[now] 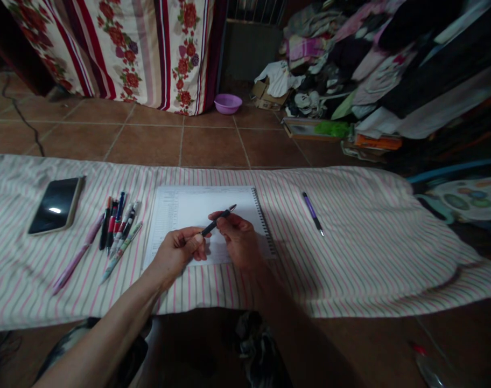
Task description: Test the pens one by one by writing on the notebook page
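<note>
While the left hand (181, 246) pinches its near end, the pen (211, 226) slants forward-right, clasped in the right hand (239, 237).

single head-worn camera, set above and behind the left hand (180, 248) and right hand (238, 236), facing forward and down. hands close, just below mid-frame; striped cloth (358, 248) runs under them, edge to edge. tiled floor (148, 141) and floral curtain (142, 54) farther off, toward the top.
</note>
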A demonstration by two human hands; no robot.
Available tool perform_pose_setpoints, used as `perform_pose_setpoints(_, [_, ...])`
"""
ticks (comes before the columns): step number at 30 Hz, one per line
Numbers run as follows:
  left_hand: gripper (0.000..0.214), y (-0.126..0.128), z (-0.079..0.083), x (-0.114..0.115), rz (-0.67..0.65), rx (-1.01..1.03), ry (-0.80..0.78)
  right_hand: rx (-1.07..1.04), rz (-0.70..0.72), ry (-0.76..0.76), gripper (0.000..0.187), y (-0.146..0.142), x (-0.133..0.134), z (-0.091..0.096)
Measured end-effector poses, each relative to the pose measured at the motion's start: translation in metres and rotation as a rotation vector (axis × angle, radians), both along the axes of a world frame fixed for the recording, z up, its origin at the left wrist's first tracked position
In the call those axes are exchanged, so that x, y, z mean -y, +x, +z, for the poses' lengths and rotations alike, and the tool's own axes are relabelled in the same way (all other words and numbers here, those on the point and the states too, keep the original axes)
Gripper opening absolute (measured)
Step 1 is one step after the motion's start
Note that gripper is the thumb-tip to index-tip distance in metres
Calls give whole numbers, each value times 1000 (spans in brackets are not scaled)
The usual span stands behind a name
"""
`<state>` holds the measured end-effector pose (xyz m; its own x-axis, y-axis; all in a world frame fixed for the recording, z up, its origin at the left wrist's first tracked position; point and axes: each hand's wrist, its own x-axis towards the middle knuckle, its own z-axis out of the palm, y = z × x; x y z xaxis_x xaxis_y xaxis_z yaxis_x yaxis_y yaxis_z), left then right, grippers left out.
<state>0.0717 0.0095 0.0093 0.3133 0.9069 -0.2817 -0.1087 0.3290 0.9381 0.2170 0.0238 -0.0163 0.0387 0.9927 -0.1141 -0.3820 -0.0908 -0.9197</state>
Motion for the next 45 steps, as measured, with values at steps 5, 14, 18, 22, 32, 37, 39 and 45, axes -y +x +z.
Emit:
perform_pose_setpoints(5, [27, 4, 0, 1, 96, -32, 13, 23, -84, -24, 13, -7, -1, 0])
perform_pose_setpoints(14, [26, 7, -11, 2, 139, -126, 93, 104, -192, -89, 24, -12, 1, -5])
perform_pose_setpoints(18, [25, 7, -10, 3, 125, -104, 87, 78, -194, -67, 24, -12, 2, -3])
perform_pose_setpoints(22, [24, 5, -6, 2, 57, -15, 31, 37, -60, 14, 26, -9, 3, 0])
perform_pose_setpoints(32, [27, 0, -2, 0, 40, -6, -27, 45, -86, -14, 12, -5, -1, -1])
perform_pose_setpoints(37, [23, 3, -1, 1, 60, -35, 8, 90, -166, -36, 17, -9, 0, -2])
perform_pose_setpoints(39, [22, 4, -2, 1, 55, -46, 16, 76, -176, -40, 19, -10, 0, -4])
perform_pose_setpoints(45, [22, 2, -2, 0, 29, -36, 2, 15, -133, -19, 20, -10, -1, -7])
